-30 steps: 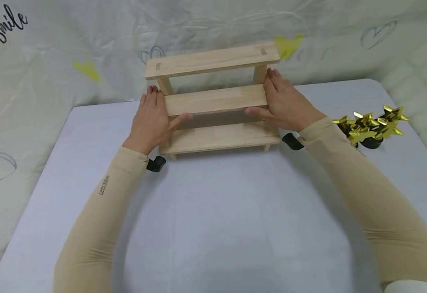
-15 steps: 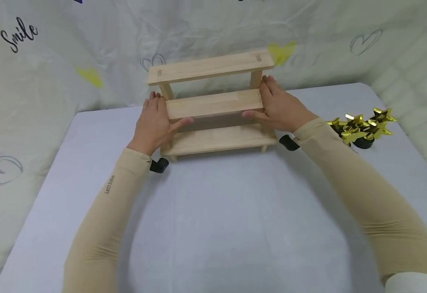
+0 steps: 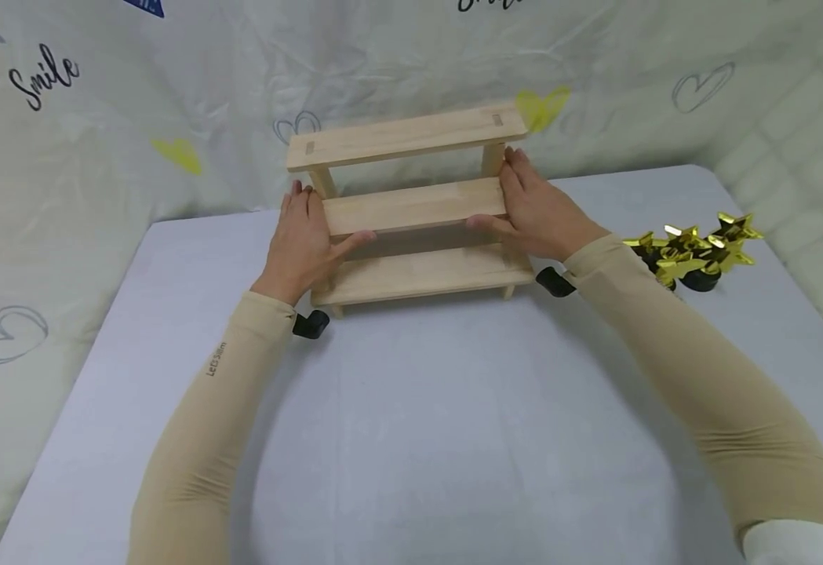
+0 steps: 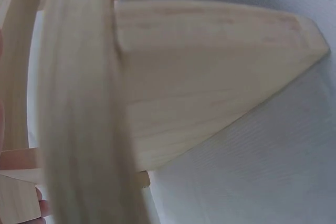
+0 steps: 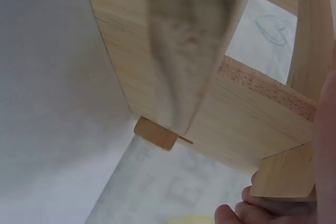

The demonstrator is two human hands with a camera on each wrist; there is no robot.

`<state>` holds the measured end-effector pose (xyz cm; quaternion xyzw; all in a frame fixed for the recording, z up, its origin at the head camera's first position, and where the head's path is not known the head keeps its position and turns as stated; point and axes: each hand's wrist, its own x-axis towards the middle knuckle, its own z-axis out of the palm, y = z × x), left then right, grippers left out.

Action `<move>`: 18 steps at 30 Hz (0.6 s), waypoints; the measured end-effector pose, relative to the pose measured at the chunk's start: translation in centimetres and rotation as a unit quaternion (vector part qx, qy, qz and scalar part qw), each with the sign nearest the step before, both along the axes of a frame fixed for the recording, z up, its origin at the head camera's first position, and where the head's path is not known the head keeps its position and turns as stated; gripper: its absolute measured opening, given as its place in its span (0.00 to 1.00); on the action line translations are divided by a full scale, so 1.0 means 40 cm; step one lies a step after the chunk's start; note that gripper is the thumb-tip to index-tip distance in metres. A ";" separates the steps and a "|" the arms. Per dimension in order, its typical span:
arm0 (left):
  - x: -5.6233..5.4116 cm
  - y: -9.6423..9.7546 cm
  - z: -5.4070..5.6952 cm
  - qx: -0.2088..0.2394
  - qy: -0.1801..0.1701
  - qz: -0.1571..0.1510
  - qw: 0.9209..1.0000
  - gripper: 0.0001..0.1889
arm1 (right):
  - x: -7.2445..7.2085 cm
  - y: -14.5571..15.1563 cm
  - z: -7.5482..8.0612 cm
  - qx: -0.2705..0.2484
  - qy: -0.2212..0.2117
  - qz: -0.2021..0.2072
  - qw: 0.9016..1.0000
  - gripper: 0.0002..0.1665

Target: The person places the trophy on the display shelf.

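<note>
A three-tier stand of pale wood, a small stepped shelf (image 3: 414, 205), stands on short feet at the back of the table. My left hand (image 3: 303, 245) grips its left end, fingers up along the side and thumb under the front of the middle board. On the opposite end my right hand (image 3: 540, 205) holds it the same way, thumb pointing inward. Close up in the left wrist view are a board's edge and the side panel (image 4: 178, 82). Fingertips (image 5: 252, 211) of the right hand curl behind the end of a board in the right wrist view.
Gold star ornaments (image 3: 697, 249) with black bases sit on the table to the right, beside the right forearm. A pale cloth covers the table (image 3: 425, 416). Right behind it hangs a white curtain (image 3: 411, 55) with hearts and lettering.
The head view has tilted up a little and shifted, so everything sits slightly lower in it. Both hands keep their hold, and the shelf has not visibly moved on the table.
</note>
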<state>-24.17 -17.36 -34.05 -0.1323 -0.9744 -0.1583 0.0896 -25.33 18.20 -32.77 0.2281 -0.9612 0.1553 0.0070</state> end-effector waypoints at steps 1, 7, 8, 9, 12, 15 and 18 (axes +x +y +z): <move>0.000 -0.002 0.000 0.004 0.000 -0.001 1.000 0.60 | 0.000 -0.001 0.000 0.000 0.001 0.002 1.000 0.70; 0.007 -0.004 0.003 0.017 -0.014 -0.007 1.000 0.60 | 0.012 0.006 -0.012 -0.018 0.018 0.018 1.000 0.72; 0.009 -0.005 0.003 0.017 -0.013 -0.006 1.000 0.60 | 0.013 0.007 -0.014 -0.020 0.024 0.019 0.999 0.72; 0.011 -0.005 0.004 0.017 -0.010 -0.006 1.000 0.60 | 0.014 0.007 -0.014 -0.023 0.029 0.020 0.999 0.72; 0.016 -0.007 0.004 0.015 -0.003 -0.004 1.000 0.60 | 0.015 0.005 -0.015 -0.027 0.042 0.023 0.999 0.71; 0.020 -0.009 0.005 0.016 0.000 -0.005 1.000 0.60 | 0.020 0.004 -0.016 -0.027 0.048 0.022 0.998 0.71; 0.025 -0.011 0.006 0.017 -0.001 -0.008 1.000 0.62 | 0.026 0.004 -0.019 -0.024 0.053 0.019 0.998 0.71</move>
